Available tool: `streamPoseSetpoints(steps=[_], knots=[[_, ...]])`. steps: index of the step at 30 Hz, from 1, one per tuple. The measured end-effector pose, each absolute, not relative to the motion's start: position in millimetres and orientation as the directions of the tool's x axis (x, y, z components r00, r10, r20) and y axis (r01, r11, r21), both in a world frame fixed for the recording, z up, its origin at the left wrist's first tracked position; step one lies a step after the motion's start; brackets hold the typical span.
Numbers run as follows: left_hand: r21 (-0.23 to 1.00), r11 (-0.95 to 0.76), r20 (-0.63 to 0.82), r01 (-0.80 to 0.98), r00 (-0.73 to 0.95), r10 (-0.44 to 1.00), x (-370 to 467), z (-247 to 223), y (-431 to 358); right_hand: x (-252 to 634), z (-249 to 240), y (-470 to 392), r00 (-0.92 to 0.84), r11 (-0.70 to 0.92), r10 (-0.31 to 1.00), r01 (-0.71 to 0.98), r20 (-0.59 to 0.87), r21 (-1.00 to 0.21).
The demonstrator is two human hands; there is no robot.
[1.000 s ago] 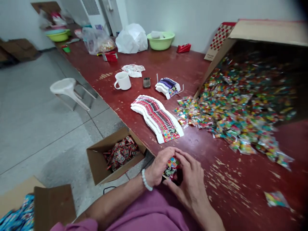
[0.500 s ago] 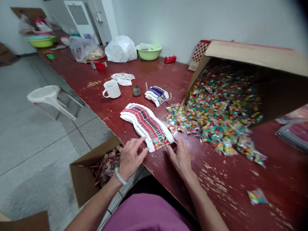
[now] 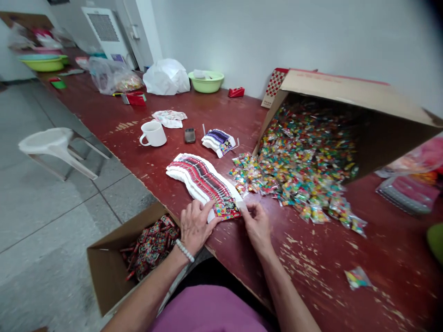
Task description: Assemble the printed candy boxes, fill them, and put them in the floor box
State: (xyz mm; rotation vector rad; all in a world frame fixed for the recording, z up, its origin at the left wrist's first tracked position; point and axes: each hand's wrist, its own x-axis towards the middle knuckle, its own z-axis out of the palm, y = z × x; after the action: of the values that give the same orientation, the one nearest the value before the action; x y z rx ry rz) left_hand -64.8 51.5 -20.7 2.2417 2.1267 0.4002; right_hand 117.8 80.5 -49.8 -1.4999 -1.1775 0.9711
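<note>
White stool (image 3: 50, 143) is standing on the floor (image 3: 38, 240), well left of the fanned red card stack (image 3: 204, 180). Open carton (image 3: 105, 279) is sitting lower, near and left of the stack, holding red packets (image 3: 152, 246). White mug (image 3: 155, 134) is standing behind the stack, to its left; crumpled cloth (image 3: 170, 118) is lying farther behind. Small dark device (image 3: 189, 135) is lying directly behind the stack. Left hand (image 3: 196, 226) is touching the stack's near-left corner, thumb and index fingers slightly parted around it; can't tell how firmly, if at all, they're gripping. Stack itself is lying on the desk (image 3: 238, 263), near end sitting between both hands. Small purple card stack (image 3: 218, 140) is lying behind it, slightly right. Right hand (image 3: 258, 225) is pinching the white flap (image 3: 240, 204) at the stack's near-right corner, thumb and index nearly closed, other fingers curling in. Wrapped candies (image 3: 297, 180) are lying heaped right of the stack, filling the mouth of a large tipped carton (image 3: 346, 90); one lone candy bag (image 3: 358, 278) is lying nearer, well right of the stack.
</note>
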Motion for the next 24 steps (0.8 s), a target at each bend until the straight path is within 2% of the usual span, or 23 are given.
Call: streamPoseSetpoints(steps=[2, 4, 6, 7, 8, 10, 11, 13, 16, 20, 24], knots=[[0.299, -0.075, 0.204, 0.951, 0.013, 0.979, -65.0, -10.7, 46.5, 126.9, -39.4, 74.1, 0.164, -0.057, 0.986, 0.124, -0.037, -0.991], [0.517, -0.094, 0.173, 0.851, 0.004, 0.985, -66.6, 2.6, 42.1, 136.1, -23.9, 65.0, 0.079, -0.057, 0.995, -0.001, -0.057, -0.998], [0.807, -0.041, -0.035, 0.590, 0.117, 0.992, -67.5, 15.6, 39.1, 143.1, -6.5, 55.0, -0.033, -0.078, 0.997, -0.112, -0.075, -0.991], [0.911, 0.059, -0.177, 0.409, 0.257, 0.950, -66.9, 20.4, 37.8, 145.2, 1.5, 50.3, -0.084, -0.090, 0.993, -0.144, -0.078, -0.986], [0.952, 0.199, -0.285, 0.234, 0.429, 0.857, -65.3, 23.6, 36.3, 146.5, 8.2, 46.0, -0.133, -0.102, 0.988, -0.157, -0.082, -0.982], [0.878, 0.479, -0.335, -0.004, 0.709, 0.620, -59.0, 24.4, 32.0, 147.3, 17.1, 38.9, -0.219, -0.141, 0.971, -0.175, -0.101, -0.974], [0.812, 0.579, -0.315, -0.069, 0.784, 0.535, -54.8, 22.4, 29.1, 147.2, 19.2, 36.1, -0.254, -0.161, 0.961, -0.183, -0.111, -0.970], [0.712, 0.687, -0.282, -0.149, 0.834, 0.474, -45.7, 16.0, 22.6, 146.8, 19.5, 31.7, -0.286, -0.178, 0.951, -0.204, -0.116, -0.963], [0.674, 0.712, -0.301, -0.199, 0.806, 0.510, -36.0, 9.0, 15.1, 146.2, 16.1, 27.2, -0.260, -0.167, 0.960, -0.230, -0.105, -0.959], [0.712, 0.682, -0.379, -0.169, 0.725, 0.575, -32.4, 12.7, 13.8, 144.3, 14.0, 23.6, -0.230, -0.209, 0.963, -0.307, -0.141, -0.928], [0.766, 0.623, -0.414, -0.158, 0.620, 0.666, -31.4, 15.5, 16.7, 143.8, 13.8, 18.2, -0.189, -0.182, 0.975, -0.352, -0.121, -0.918]])
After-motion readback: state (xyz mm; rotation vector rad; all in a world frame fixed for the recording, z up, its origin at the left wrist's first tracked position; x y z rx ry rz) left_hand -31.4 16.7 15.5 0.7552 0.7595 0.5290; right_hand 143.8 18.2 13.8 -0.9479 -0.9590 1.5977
